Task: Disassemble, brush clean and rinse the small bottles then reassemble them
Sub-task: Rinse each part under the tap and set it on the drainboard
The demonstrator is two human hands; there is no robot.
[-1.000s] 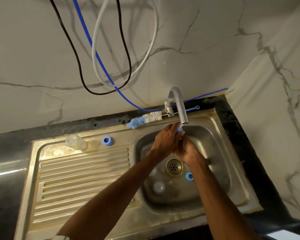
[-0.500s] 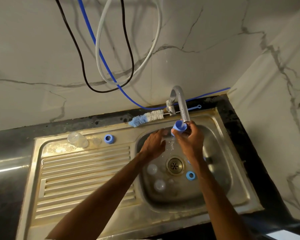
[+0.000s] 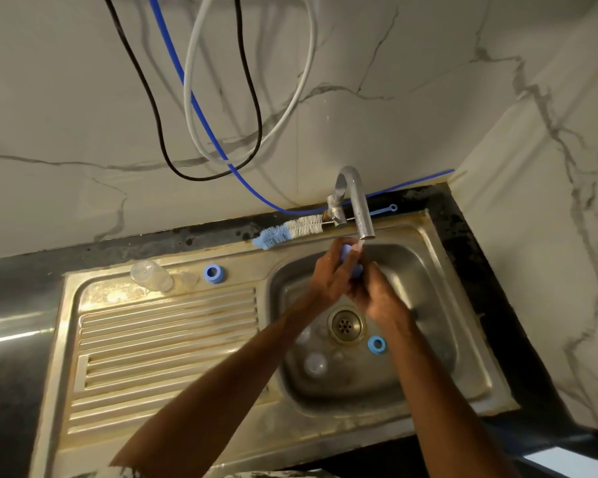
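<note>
Steel sink (image 3: 432, 291); blue cap (image 3: 345, 252) clasped between left hand (image 3: 328, 277) and right hand (image 3: 377, 294).

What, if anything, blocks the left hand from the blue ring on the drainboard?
Probably yes: nothing lies between the left hand and the blue ring, only bare drainboard. It must first release the blue cap it grips with the right hand under the faucet.

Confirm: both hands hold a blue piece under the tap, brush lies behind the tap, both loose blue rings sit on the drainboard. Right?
Not quite. Only one ring sits on the drainboard; the other ring lies in the basin beside the drain, per the head view. The rest stands: left hand and right hand hold the blue piece under the tap, brush behind it.
</note>
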